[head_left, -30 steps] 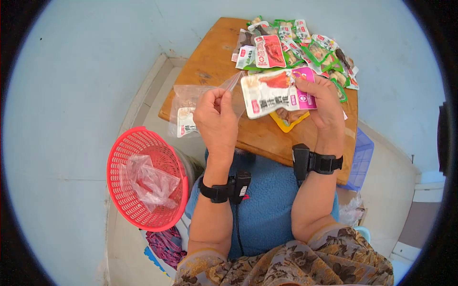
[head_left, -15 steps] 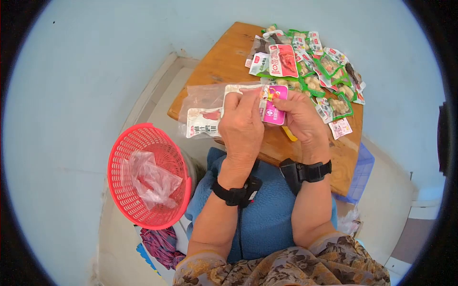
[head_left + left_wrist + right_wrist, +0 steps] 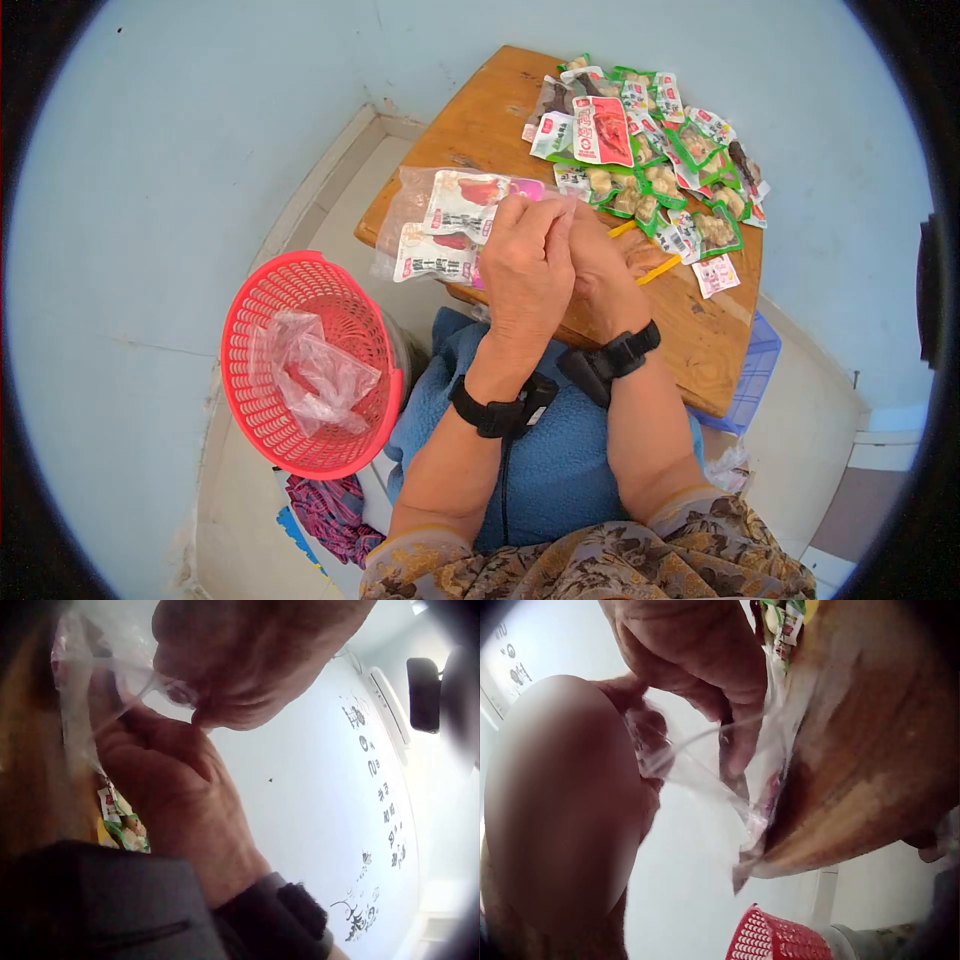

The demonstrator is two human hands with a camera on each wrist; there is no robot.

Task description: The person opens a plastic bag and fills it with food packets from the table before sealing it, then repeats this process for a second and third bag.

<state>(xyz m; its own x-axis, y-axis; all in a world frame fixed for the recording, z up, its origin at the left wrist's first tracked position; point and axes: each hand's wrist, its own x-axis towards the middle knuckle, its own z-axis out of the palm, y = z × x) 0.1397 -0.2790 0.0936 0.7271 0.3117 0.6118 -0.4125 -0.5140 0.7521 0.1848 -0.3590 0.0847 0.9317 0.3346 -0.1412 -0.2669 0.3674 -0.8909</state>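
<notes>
A clear plastic bag (image 3: 407, 186) with two white-and-pink snack packets inside lies toward the left of the table. The upper packet (image 3: 462, 203) overlaps the lower packet (image 3: 432, 254). At the bag's mouth my left hand (image 3: 527, 262) pinches the plastic edge between thumb and fingers, as the right wrist view also shows. Mostly behind it, my right hand (image 3: 603, 268) reaches into the opening. In the right wrist view, right-hand fingers (image 3: 742, 742) grip the upper packet's end through the mouth of the bag. The head view hides those fingertips.
Several snack packets (image 3: 640, 150) are heaped at the table's back right. A yellow-edged packet (image 3: 650, 262) lies by my right hand. A red basket (image 3: 240, 330) with crumpled plastic (image 3: 320, 375) stands left of the wooden table (image 3: 700, 345); a blue crate (image 3: 752, 370) is at right.
The upper packet has moved left, from outside the bag into it above the lower packet. My right hand has followed it to the bag's mouth, and my left hand has shifted right.
</notes>
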